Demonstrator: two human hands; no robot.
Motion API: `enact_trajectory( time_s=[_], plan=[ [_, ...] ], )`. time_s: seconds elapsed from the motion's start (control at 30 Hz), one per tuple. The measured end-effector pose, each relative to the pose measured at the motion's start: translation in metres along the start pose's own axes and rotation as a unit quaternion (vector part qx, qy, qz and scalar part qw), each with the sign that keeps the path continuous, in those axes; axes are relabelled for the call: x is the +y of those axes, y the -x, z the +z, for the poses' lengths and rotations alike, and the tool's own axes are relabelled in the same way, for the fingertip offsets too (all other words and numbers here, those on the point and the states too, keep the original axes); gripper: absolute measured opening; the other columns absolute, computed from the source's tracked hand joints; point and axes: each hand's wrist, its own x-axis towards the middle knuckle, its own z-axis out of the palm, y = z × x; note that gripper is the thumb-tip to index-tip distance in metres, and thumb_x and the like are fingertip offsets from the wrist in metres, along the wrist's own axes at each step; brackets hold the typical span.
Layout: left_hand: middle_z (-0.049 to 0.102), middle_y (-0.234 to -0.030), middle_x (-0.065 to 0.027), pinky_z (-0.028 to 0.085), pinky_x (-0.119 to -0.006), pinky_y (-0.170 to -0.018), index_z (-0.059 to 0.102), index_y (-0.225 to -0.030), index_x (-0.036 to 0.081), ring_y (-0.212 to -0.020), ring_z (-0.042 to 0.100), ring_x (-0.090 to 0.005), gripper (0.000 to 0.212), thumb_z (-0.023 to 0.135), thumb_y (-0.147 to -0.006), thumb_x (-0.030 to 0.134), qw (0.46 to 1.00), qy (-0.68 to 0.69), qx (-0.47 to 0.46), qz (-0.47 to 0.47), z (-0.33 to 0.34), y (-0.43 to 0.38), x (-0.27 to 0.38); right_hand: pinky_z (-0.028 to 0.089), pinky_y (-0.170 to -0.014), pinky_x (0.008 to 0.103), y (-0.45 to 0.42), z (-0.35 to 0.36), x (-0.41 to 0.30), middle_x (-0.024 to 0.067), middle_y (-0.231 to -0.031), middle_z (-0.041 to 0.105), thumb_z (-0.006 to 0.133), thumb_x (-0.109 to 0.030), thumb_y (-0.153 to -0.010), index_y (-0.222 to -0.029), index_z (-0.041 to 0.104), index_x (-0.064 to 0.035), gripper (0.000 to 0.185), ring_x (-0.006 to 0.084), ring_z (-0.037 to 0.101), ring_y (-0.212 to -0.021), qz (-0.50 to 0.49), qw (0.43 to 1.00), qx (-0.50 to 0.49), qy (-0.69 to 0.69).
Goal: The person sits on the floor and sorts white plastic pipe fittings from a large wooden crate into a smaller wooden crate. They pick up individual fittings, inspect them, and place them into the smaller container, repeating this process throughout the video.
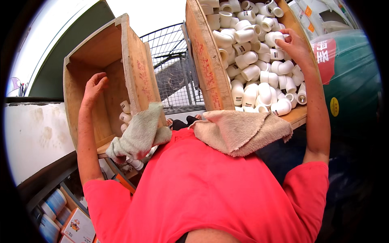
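Note:
On the right, a wooden crate (209,60) is heaped with white plastic pipe elbows (250,73). My right hand (291,42) reaches over its far right side, thumb and fingers around a white elbow fitting (273,39) on top of the pile. A second wooden crate (133,70) stands tilted at the left, with a few white fittings (125,117) low along its inner right side. Over that crate's opening hangs my left hand (96,88), fingers loosely bent, nothing visible in it. A greenish cloth (136,130) and a beige cloth (240,130) drape over the crates' near edges.
Between the crates stands a wire mesh basket (170,60). A green plastic-wrapped bundle (352,76) lies right of the full crate, with white bags (313,18) beyond. A white wall (36,136) borders the left; boxes (79,227) and blue-white rolls (54,203) sit at lower left.

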Motion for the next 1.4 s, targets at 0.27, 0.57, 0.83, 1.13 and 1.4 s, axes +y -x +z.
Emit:
enact_trajectory(
  time_s=[0.27, 0.57, 0.83, 1.13, 1.4],
  plan=[
    [0.064, -0.103, -0.0046, 0.048, -0.025, -0.086, 0.057, -0.119, 0.003, -0.093, 0.06, -0.0108, 0.028, 0.057, -0.093, 0.014, 0.977, 0.084, 0.001, 0.195, 0.024, 0.069, 0.108, 0.05, -0.08, 0.0236, 0.036, -0.03, -0.037, 0.0068, -0.101, 0.062, 0.066, -0.021, -0.084, -0.122, 0.053, -0.0037, 0.044, 0.0117, 0.06, -0.09, -0.114, 0.956, -0.062, -0.265],
    [0.062, -0.109, -0.0112, 0.048, -0.029, -0.087, 0.042, -0.134, 0.001, -0.098, 0.06, -0.0155, 0.048, 0.06, -0.09, 0.011, 0.912, 0.221, -0.14, 0.315, 0.115, 0.146, 0.191, 0.052, -0.081, 0.0304, 0.124, -0.019, -0.145, 0.0062, -0.101, 0.063, 0.071, -0.003, -0.073, -0.12, 0.056, -0.0109, 0.05, 0.0165, 0.063, -0.092, -0.358, 0.901, 0.121, -0.213],
    [0.055, -0.116, -0.0126, 0.049, -0.028, -0.085, 0.026, -0.14, -0.002, -0.1, 0.058, -0.015, 0.069, 0.065, -0.089, 0.021, 0.854, 0.409, -0.208, 0.245, 0.16, 0.179, 0.202, 0.05, -0.081, 0.0346, 0.155, 0.01, -0.176, 0.0115, -0.105, 0.061, 0.076, 0.004, -0.063, -0.123, 0.051, -0.0043, 0.065, 0.024, 0.06, -0.094, -0.514, 0.832, 0.143, -0.15],
    [0.059, -0.108, -0.0086, 0.052, -0.029, -0.081, 0.042, -0.127, 0.002, -0.096, 0.063, -0.0176, 0.04, 0.055, -0.095, 0.021, 0.781, 0.536, -0.247, 0.205, 0.172, 0.177, 0.199, 0.049, -0.084, 0.0347, 0.167, 0.02, -0.178, 0.0131, -0.114, 0.058, 0.079, -0.002, -0.063, -0.121, 0.053, -0.0039, 0.064, 0.0274, 0.058, -0.101, -0.553, 0.815, 0.11, -0.13],
    [0.063, -0.095, -0.0076, 0.054, -0.029, -0.073, 0.053, -0.113, 0.001, -0.084, 0.065, -0.0144, 0.032, 0.064, -0.087, 0.015, 0.873, 0.446, -0.089, 0.179, 0.075, 0.129, 0.171, 0.049, -0.085, 0.0315, 0.163, 0.013, -0.163, 0.0163, -0.109, 0.06, 0.069, 0.0, -0.077, -0.122, 0.05, 0.0043, 0.049, 0.0204, 0.061, -0.093, -0.444, 0.852, 0.12, -0.249]
  ],
)
